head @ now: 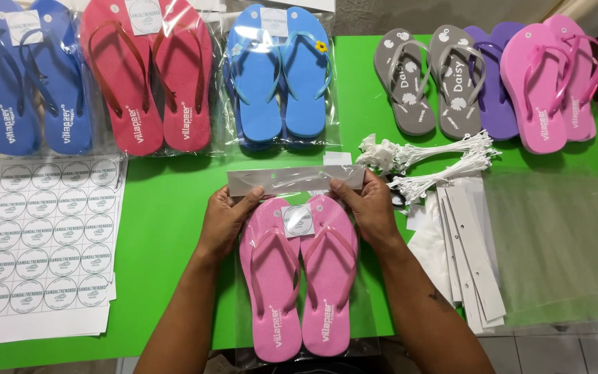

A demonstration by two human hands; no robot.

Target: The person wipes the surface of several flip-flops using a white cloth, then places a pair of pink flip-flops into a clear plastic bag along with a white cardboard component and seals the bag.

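— On the green table (167,228), what do you see at the hands?

— I watch from far through the head camera. Both hands are at the grey header card (295,180), which lies across the top of the bagged pair of pink flip-flops (299,277). The left hand (226,218) pinches the left end of the card, thumb on top and fingers closed under it. The right hand (368,204) grips the right end in the same way.

— Where is the pink pair exactly?

— Directly below the card, toes touching it, heels toward me, inside a clear bag. A round sticker (297,220) sits between the two toes, just below the card.

— And around the card?

— Left of the card lies a sheet of round stickers (43,235), well apart. Above the card is a bagged light blue pair (282,76); farther left of that, a red pair (148,76) and a dark blue pair (25,76). Right of the card, very near the right hand, is a bundle of white tag strings (437,156). Below these strings are more white header cards (468,249) and a stack of clear bags (562,242). Up and right of the card I see loose grey sandals (427,79), a purple pair (493,79) and a pink pair (551,79).
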